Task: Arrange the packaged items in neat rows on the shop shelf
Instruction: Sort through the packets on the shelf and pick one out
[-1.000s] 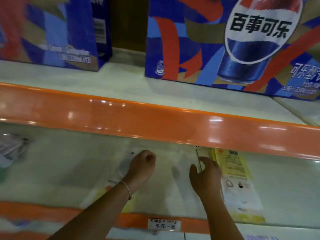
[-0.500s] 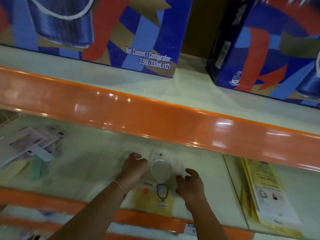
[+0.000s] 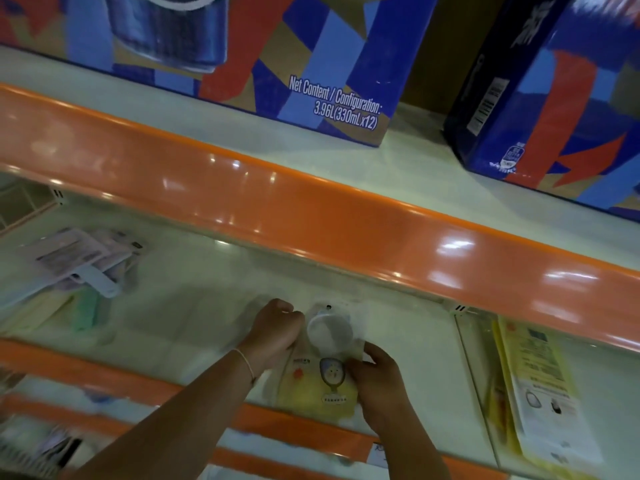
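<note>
Two hands are holding a packaged item flat on the lower shelf.

The left hand (image 3: 277, 329) is curling its fingers around the left edge of the yellow packaged item (image 3: 320, 375), and the right hand (image 3: 375, 374) is gripping its right edge; the packet, with a round white piece under clear plastic at its top, is lying near the front lip of the shelf (image 3: 194, 317). Directly above the packet, the orange shelf edge (image 3: 311, 209) is running across and overhanging the back of the shelf. Well left of the packet, a loose pile of pale packets (image 3: 69, 268) is lying askew. Right of the packet, past a thin divider, yellow-and-white packets (image 3: 540, 386) are lying flat. Higher than the packet, blue cola cartons (image 3: 242, 53) are standing on the upper shelf.
</note>
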A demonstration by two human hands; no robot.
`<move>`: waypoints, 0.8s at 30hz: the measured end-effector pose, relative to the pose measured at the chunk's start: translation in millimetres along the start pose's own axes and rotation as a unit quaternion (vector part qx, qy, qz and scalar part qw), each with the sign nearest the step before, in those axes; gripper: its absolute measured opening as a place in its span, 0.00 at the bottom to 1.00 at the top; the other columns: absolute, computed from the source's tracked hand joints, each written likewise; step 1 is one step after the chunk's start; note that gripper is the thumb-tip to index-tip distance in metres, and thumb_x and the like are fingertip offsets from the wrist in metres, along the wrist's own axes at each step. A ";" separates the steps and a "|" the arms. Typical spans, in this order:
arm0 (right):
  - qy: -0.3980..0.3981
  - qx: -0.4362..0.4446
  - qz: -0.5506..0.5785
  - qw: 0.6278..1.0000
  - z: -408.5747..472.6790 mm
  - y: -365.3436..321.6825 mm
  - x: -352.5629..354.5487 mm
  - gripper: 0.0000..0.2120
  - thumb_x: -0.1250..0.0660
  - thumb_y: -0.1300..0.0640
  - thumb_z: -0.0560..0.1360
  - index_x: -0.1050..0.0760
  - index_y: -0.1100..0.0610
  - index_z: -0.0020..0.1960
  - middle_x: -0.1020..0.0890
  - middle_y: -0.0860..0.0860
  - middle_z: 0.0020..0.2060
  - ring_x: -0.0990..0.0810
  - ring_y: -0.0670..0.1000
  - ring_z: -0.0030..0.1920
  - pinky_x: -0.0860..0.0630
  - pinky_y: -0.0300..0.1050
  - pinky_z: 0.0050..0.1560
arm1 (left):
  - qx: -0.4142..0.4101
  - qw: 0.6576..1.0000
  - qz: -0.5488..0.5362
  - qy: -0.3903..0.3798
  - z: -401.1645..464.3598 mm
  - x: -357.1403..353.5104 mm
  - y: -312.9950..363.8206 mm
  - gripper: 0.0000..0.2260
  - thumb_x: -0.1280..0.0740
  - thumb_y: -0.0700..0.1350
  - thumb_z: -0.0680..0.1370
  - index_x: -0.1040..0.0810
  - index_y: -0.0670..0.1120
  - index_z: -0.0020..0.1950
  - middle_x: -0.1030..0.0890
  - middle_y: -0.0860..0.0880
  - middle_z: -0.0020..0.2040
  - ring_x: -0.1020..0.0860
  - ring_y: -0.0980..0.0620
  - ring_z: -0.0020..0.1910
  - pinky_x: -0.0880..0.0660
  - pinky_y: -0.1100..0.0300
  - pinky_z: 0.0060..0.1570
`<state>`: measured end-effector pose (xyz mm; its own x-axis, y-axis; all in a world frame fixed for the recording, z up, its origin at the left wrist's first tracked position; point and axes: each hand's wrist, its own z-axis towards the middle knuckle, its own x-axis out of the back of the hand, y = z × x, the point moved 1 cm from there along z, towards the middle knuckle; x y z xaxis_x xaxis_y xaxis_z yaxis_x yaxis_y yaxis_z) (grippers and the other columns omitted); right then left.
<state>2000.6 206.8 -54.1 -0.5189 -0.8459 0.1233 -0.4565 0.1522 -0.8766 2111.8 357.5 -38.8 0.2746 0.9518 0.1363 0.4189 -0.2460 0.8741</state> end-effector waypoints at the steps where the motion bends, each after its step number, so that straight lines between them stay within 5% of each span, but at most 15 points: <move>1: -0.015 0.002 0.025 1.000 -1.6 -2.1 4.6 0.15 0.36 0.71 0.73 0.20 0.58 0.56 0.15 0.60 0.46 0.15 0.61 0.46 0.18 0.59 0.48 | -0.001 1.000 0.002 0.005 -0.3 -2.0 -0.4 0.18 0.37 0.41 0.74 0.28 0.45 0.64 0.25 0.51 0.50 0.23 0.50 0.47 0.20 0.47 0.53; 5: -0.065 -0.015 0.093 0.993 -10.5 -14.0 29.5 0.17 0.41 0.73 0.75 0.20 0.59 0.54 0.15 0.65 0.45 0.16 0.66 0.46 0.19 0.62 0.46 | 0.005 0.999 0.027 -0.016 -6.1 -20.2 1.2 0.12 0.35 0.44 0.75 0.23 0.40 0.56 0.21 0.44 0.46 0.21 0.47 0.40 0.19 0.54 0.40; 8: -0.080 -0.009 0.098 0.992 -17.8 -18.9 52.0 0.18 0.42 0.73 0.76 0.21 0.58 0.56 0.15 0.64 0.46 0.16 0.65 0.45 0.18 0.57 0.42 | 0.039 0.997 0.002 -0.065 -17.3 -40.0 2.4 0.12 0.33 0.49 0.76 0.22 0.40 0.44 0.23 0.42 0.38 0.25 0.47 0.33 0.27 0.58 0.32; 11: -0.084 -0.001 0.100 0.991 -23.7 -18.6 79.2 0.17 0.41 0.73 0.76 0.20 0.57 0.54 0.15 0.63 0.45 0.15 0.62 0.42 0.19 0.49 0.34 | 0.080 0.990 -0.052 -0.104 -32.5 -63.0 3.8 0.11 0.33 0.47 0.78 0.20 0.39 0.46 0.23 0.43 0.34 0.26 0.48 0.30 0.30 0.60 0.29; 13: -0.089 -0.008 0.117 0.989 -25.6 -16.9 98.1 0.16 0.41 0.73 0.76 0.20 0.58 0.55 0.16 0.65 0.45 0.16 0.63 0.43 0.20 0.52 0.39 | 0.063 0.991 -0.038 -0.112 -39.8 -79.3 5.7 0.08 0.35 0.43 0.79 0.22 0.39 0.45 0.27 0.45 0.31 0.30 0.50 0.26 0.35 0.61 0.25; 16: -0.069 -0.006 0.100 0.993 -26.7 -11.7 128.7 0.12 0.38 0.69 0.77 0.20 0.58 0.55 0.15 0.64 0.44 0.16 0.63 0.44 0.20 0.55 0.44 | 0.015 0.994 0.008 -0.112 -49.2 -107.4 9.9 0.08 0.34 0.42 0.79 0.22 0.37 0.46 0.28 0.46 0.27 0.31 0.52 0.24 0.35 0.63 0.24; 21: 0.008 0.037 0.025 0.999 -24.6 -4.1 180.6 0.07 0.29 0.62 0.74 0.19 0.56 0.51 0.14 0.55 0.44 0.15 0.52 0.43 0.22 0.40 0.36 | -0.023 0.992 0.035 -0.120 -63.2 -167.2 11.9 0.09 0.32 0.42 0.78 0.25 0.39 0.40 0.29 0.45 0.25 0.31 0.51 0.22 0.34 0.62 0.25; 24: 0.024 0.067 0.027 0.997 -21.6 0.0 215.8 0.07 0.29 0.64 0.73 0.20 0.57 0.50 0.15 0.56 0.45 0.16 0.53 0.45 0.22 0.39 0.37 | -0.047 0.991 0.039 -0.123 -73.6 -204.8 13.6 0.09 0.30 0.41 0.77 0.25 0.38 0.40 0.26 0.42 0.28 0.29 0.50 0.24 0.32 0.61 0.27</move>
<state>1873.0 35.3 -17.4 -0.5756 -0.8125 0.0930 -0.3275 0.1249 -0.9365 1997.5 172.7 -20.5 0.5102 0.8545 0.0979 0.3087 -0.2881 0.9065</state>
